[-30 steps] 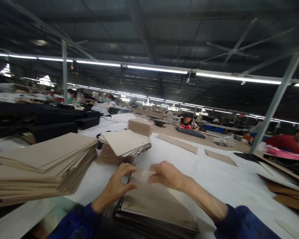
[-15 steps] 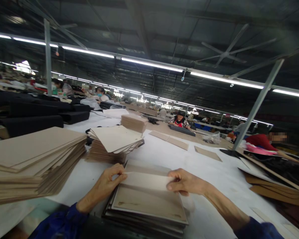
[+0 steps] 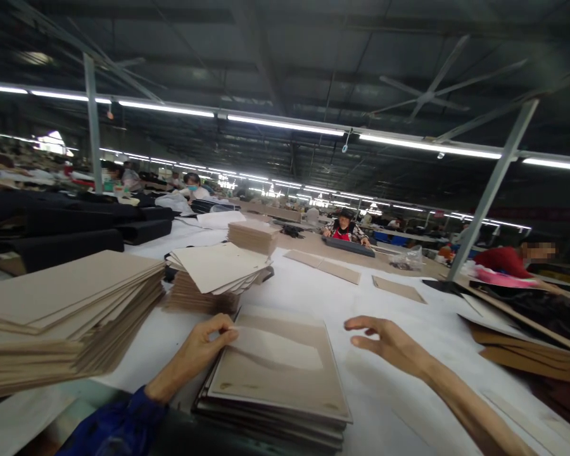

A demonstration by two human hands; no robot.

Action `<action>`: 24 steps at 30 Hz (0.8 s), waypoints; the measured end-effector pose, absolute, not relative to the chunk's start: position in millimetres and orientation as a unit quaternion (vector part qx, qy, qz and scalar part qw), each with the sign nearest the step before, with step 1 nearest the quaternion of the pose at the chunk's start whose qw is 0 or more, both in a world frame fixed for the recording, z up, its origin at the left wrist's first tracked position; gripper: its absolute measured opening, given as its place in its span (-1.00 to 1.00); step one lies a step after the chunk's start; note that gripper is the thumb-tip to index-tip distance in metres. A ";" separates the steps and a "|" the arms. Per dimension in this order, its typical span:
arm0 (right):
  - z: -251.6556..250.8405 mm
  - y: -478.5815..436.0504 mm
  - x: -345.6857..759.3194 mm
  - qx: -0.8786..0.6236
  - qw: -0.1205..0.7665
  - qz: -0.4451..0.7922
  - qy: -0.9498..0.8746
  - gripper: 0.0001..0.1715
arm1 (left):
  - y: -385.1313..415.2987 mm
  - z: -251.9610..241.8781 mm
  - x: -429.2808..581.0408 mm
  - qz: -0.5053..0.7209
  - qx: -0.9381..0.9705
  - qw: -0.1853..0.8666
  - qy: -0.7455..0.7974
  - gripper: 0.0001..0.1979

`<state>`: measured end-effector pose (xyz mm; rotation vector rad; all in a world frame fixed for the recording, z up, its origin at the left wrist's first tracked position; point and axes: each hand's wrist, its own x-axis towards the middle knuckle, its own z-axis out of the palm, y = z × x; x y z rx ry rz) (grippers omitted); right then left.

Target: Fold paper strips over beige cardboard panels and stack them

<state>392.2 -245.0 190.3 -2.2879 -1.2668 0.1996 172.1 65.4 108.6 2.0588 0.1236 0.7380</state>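
In front of me a stack of beige boards [image 3: 280,389] sits on the white-covered table, dark edges showing lower down. Across its top board lies a pale, thin strip [image 3: 285,349], slightly blurred. My left hand [image 3: 206,345] is closed at the board's left edge, thumb and forefinger pinching the strip's left end. To the right of the stack, my right hand [image 3: 392,345] hangs over the white surface, fingers apart and holding nothing. Brown smudges mark the top board's near corners.
Large beige boards [image 3: 71,291] are piled at left. Cream sheets [image 3: 223,263] top another pile beyond my stack, with more boards [image 3: 251,237] behind. Flat pieces [image 3: 323,266] lie farther off. A co-worker [image 3: 344,228] sits across the table; brown sheets [image 3: 527,354] lie at right.
My right hand has let go of the strip's right end and moved right, away from the stack. The strip, stretched between both hands before, now lies lower on the board. My left hand stays put.
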 end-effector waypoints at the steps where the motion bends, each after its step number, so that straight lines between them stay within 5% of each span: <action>1: 192.1 -224.8 375.4 -0.822 0.277 0.098 -0.487 -0.48 | 64.9 108.7 172.2 0.301 0.837 0.454 0.048 -0.71; 6: 188.9 -139.8 319.7 -0.740 0.289 0.140 -0.591 -0.30 | 64.0 109.9 172.0 0.304 0.842 0.445 0.037 -0.71; 12: 180.8 -136.9 335.1 -0.769 0.328 0.222 -0.502 -0.80 | 67.9 108.0 168.7 0.306 0.836 0.454 0.031 -0.69; 18: 180.3 -190.6 339.8 -0.765 0.435 0.287 -0.378 -0.55 | 65.9 111.0 167.1 0.306 0.822 0.479 0.027 -0.68; 24: 175.7 -209.3 320.7 -0.772 0.460 0.282 -0.336 -0.52 | 63.3 114.7 162.2 0.278 0.806 0.522 0.017 -0.70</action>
